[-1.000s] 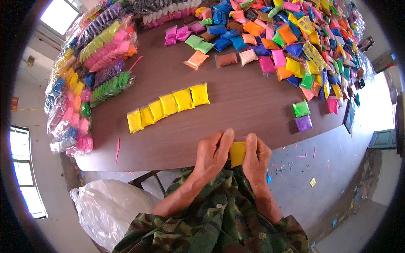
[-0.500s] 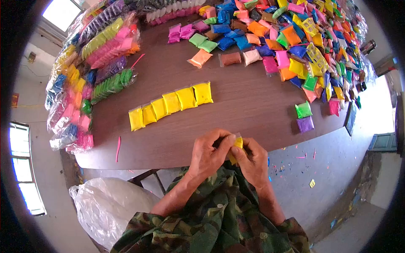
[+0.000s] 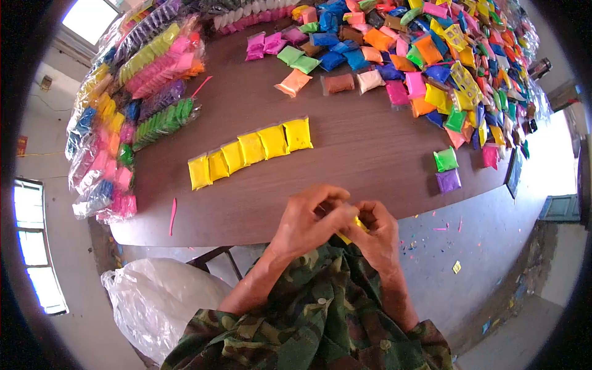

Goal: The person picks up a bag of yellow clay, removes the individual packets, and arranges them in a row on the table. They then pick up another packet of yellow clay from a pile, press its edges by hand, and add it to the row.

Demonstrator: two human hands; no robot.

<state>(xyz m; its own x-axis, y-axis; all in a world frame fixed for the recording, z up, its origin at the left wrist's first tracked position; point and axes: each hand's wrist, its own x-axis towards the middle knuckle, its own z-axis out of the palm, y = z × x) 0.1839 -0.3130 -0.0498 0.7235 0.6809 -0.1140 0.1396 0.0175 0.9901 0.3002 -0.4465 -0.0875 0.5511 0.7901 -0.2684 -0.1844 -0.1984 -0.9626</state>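
Note:
Between my two hands, just off the front edge of the table, is a small yellow packet, mostly covered by fingers. My left hand pinches it from the left with thumb and curled fingers. From the right, my right hand grips its other side, thumb across it. Beyond them on the table lies a slanted row of several yellow packets, side by side and slightly overlapping, in clear wrapping.
A large heap of mixed coloured packets covers the back right. Stacked packet rows line the left. A green packet touches a purple packet at right. A pink plastic stick lies front left, above a clear plastic bag.
My hands have shifted slightly, and the fingers are more bent around the yellow packet, which is now tilted. The row on the table is unchanged.

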